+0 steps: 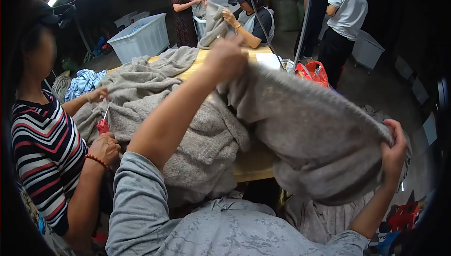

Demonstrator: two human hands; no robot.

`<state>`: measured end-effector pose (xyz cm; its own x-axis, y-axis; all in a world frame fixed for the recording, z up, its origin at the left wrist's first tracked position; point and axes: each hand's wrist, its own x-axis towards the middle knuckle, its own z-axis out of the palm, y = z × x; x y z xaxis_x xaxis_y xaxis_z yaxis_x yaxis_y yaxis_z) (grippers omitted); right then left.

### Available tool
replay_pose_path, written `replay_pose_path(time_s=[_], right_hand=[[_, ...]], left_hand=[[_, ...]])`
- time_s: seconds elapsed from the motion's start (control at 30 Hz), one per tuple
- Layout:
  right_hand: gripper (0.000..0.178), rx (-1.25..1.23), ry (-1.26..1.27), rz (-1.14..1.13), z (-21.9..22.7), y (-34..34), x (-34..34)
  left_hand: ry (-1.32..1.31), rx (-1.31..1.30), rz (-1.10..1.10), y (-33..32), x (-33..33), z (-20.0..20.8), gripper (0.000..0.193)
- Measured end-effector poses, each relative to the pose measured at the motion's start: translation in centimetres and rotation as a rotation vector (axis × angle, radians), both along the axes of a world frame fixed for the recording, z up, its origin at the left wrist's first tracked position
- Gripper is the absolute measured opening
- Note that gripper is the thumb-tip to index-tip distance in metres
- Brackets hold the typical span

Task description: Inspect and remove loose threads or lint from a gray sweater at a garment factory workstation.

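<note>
Leftward, heaped knitwear (202,131) crowds the held garment (317,131).

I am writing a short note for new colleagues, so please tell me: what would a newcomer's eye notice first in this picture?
Probably first the large grey-brown knit right of centre, held up between the blurred left hand near the upper middle and the right hand at its right end. Next, perhaps, the zigzag-striped top at the left, and the white bin in the upper left background.
</note>
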<state>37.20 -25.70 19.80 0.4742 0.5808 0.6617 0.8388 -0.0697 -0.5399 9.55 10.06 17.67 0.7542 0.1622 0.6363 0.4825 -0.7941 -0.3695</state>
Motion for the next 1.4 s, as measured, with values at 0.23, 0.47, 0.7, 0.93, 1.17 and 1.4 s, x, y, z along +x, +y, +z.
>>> replay_pose_path(time_s=[0.23,0.47,0.7,0.93,1.17,1.4], right_hand=[[0.013,-0.231,-0.005,-0.114,-4.9,-0.7,9.3],[0.03,0.557,0.816,0.348,-5.6,-0.4,9.9],[0.029,0.067,0.395,1.237,-8.6,0.3,-0.2],[0.012,-0.748,0.47,1.58,-8.8,10.2,-13.1],[0.012,-0.757,0.441,1.637,-11.2,14.6,-21.4],[0.013,-0.895,0.816,1.37,-14.4,18.3,-21.5]], left_hand=[[-0.692,-0.889,-0.107,2.6,1.6,7.2,0.02],[-1.137,-1.258,-0.56,5.8,1.7,11.8,0.029],[-0.992,-1.199,-1.025,6.1,-11.5,4.9,0.028],[-0.975,-0.73,0.461,-4.7,-23.8,-8.7,0.03],[-0.023,-1.473,-0.496,-19.1,-16.8,-9.0,0.08],[-0.849,-1.844,-0.11,-17.9,-18.7,-13.5,0.009]])
